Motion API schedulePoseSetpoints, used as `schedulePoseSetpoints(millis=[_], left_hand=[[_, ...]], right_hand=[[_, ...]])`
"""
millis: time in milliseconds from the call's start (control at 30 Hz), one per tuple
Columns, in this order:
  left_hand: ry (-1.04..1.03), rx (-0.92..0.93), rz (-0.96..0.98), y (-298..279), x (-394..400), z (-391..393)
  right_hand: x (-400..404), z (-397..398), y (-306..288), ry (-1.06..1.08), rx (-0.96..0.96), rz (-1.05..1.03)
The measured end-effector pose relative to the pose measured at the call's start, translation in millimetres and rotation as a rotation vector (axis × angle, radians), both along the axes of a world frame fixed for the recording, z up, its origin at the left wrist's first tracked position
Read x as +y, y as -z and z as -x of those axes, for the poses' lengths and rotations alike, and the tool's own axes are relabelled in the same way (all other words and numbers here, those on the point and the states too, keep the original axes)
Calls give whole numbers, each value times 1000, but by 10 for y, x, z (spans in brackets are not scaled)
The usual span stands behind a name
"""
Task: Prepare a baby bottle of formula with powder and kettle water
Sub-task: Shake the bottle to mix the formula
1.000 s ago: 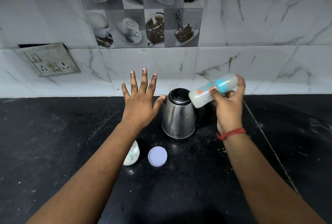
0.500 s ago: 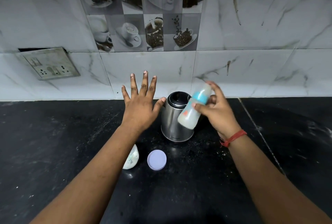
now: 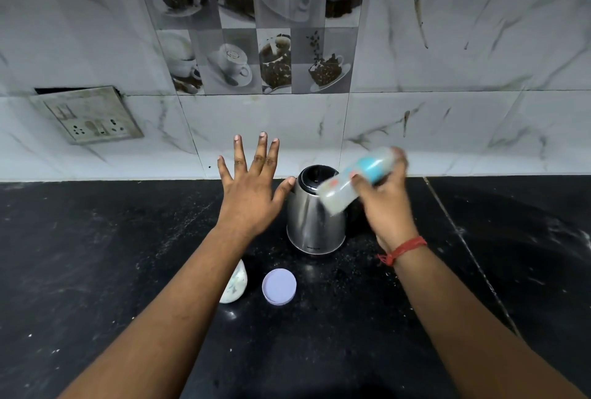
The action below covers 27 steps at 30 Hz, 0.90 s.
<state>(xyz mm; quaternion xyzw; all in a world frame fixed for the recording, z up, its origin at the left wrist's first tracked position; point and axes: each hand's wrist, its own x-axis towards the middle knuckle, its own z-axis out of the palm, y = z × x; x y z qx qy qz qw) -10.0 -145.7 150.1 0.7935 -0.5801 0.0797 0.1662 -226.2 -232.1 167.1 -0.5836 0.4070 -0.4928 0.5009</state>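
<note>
My right hand [image 3: 385, 203] grips a baby bottle [image 3: 355, 182] with a blue collar and milky liquid inside. The bottle lies tilted, its base toward the lower left, and is blurred by motion in front of the steel kettle [image 3: 315, 211]. The kettle stands on the black counter [image 3: 96, 254] near the wall. My left hand [image 3: 252, 189] hovers flat with fingers spread, left of the kettle, holding nothing. A white patterned container [image 3: 235, 285] shows partly under my left forearm. Beside it lies a lilac round lid [image 3: 279, 286].
A marble-tiled wall [image 3: 447, 62] rises behind the counter, with a loose socket plate [image 3: 88, 115] at the left. White specks of powder dot the counter around the kettle.
The bottle has swung from tilted high, down in front of the kettle, and back up to a tilt. My left hand has stayed spread in the same place.
</note>
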Motion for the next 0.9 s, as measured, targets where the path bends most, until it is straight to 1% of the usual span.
schedulePoseSetpoints(millis=[33,67,100,200,233,267,333,367,400,467,500,533,567,600,633,667,700,767,800,833,867,900], left_hand=[[-1,0,1,2,0,-3],[-3,2,4,2,-3,-8],[-5,6,8,-3,-5,-12],[-5,16,13,-2,-3,-12],[-5,13,10,3,2,-12],[-2,8,7,10,3,-10],[3,5,7,14,2,0],[2,9,10,8,2,3],[1,12,11,2,3,5],[-2,10,7,-5,6,18],[-2,6,4,-6,15,21],[1,3,1,-7,18,25],[2,2,-1,-8,15,29],[2,-2,-3,-7,15,30],[1,-7,-1,-10,11,32],[1,-9,3,-15,8,33],[0,-8,6,-26,7,29],[-2,1,7,-37,8,31],[-4,3,5,-36,11,31],[-2,1,3,-34,15,35],[3,-6,0,-32,17,43],[7,-13,-2,-31,19,46]], right_hand=[[29,1,55,-146,116,-2],[32,18,77,-217,151,-14],[6,51,50,-190,109,-36],[-81,107,-50,87,-284,-125],[-85,89,-45,146,-299,-107],[-75,66,-32,141,-218,-69],[-62,48,22,-43,40,-18],[-60,62,1,-99,73,-23],[-97,90,-27,-70,37,-30],[-158,134,-116,118,-204,-56],[-166,129,-117,185,-276,-59],[-150,101,-117,204,-260,-35],[-144,70,-87,151,-137,4],[-134,48,-25,22,20,35],[-124,45,11,-104,130,41],[-135,57,10,-152,149,25],[-142,71,-32,-116,96,10],[-149,76,-103,97,-170,-25],[-139,52,-89,164,-260,-28],[-106,18,-64,172,-239,-10],[-65,-19,1,104,-117,26],[-20,-44,88,-31,61,51]])
